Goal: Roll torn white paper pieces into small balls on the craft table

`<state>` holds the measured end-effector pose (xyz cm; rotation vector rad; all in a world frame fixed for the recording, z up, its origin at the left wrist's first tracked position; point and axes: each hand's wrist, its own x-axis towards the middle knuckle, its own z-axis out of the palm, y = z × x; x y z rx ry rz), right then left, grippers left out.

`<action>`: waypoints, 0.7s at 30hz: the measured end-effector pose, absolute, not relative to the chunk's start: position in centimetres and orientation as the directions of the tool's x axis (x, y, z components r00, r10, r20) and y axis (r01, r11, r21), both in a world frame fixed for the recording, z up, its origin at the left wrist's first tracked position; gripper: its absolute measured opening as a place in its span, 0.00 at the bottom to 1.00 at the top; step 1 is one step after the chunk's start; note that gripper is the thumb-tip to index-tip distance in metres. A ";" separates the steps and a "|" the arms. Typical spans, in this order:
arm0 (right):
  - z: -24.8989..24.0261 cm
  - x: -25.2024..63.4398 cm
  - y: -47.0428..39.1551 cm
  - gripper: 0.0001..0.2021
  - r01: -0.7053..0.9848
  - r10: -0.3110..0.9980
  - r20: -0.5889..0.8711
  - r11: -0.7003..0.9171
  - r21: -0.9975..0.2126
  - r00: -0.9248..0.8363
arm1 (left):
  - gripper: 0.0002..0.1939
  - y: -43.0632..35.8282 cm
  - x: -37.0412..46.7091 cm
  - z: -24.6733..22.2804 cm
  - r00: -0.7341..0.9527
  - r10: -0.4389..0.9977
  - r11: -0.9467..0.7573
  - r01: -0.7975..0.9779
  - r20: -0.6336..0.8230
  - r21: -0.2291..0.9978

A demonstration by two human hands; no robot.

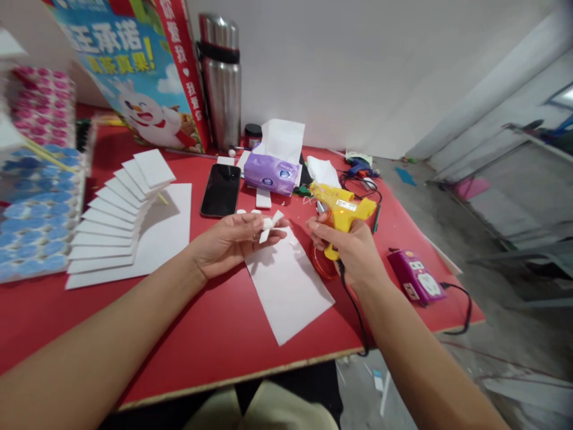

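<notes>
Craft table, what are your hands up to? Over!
Left hand pinching small white piece. Right hand holding yellow glue gun. White sheet on table below. Nothing blocking between hands. Over.

Soft, even light; the left hand (228,243) shadows the white sheet (293,298); steel thermos (225,95) glints; right edge stretched, blurry.

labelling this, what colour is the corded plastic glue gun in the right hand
The corded plastic glue gun is mostly yellow (head view).
</notes>
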<state>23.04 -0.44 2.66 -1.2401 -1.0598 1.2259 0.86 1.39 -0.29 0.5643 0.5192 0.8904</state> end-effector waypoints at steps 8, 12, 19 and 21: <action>2.2 22.7 -0.5 0.11 0.163 0.994 0.030 0.012 -0.986 0.106 | 0.06 1.8 0.6 -0.3 0.380 0.904 0.415 -0.676 -0.194 0.609; 0.8 22.9 -0.2 0.10 0.491 0.996 0.083 0.054 -0.869 0.038 | 0.12 1.5 0.7 -0.5 0.480 0.859 0.476 -0.616 -0.181 0.627; -0.5 22.3 -0.6 0.12 0.766 0.986 0.166 0.123 -0.631 -0.021 | 0.14 1.7 0.6 -1.2 0.656 0.725 0.595 -0.447 -0.208 0.668; -0.5 22.1 -0.7 0.11 0.796 0.986 0.165 0.128 -0.592 -0.036 | 0.14 1.9 0.5 -1.4 0.671 0.705 0.617 -0.421 -0.228 0.665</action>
